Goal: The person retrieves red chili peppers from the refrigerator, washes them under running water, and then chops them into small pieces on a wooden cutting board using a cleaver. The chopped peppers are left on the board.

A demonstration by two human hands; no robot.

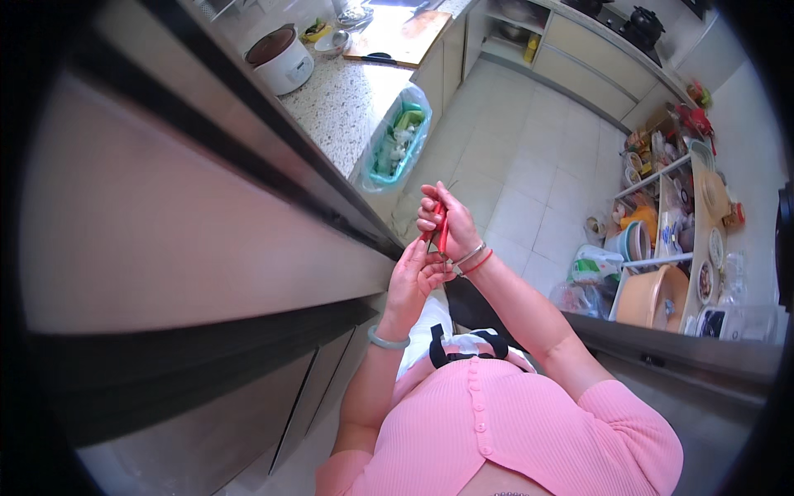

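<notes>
Close together in front of my body, my left hand and my right hand both have hold of a slim red thing. It has two red legs spread in a narrow V, much like tool handles, but its kind is not clear. My right hand wraps round the upper part, and a thin dark tip pokes out past its fingers. At the lower end, the fingers of my left hand are bent in a pinch, and small dark parts show there. A pale bangle circles my left wrist; a silver bangle and red cord circle my right.
A lined teal bin with vegetable scraps hangs at the counter's edge. On the counter stand a white cooker and a wooden board. A large smooth panel rises close on my left. A crowded shelf rack stands right.
</notes>
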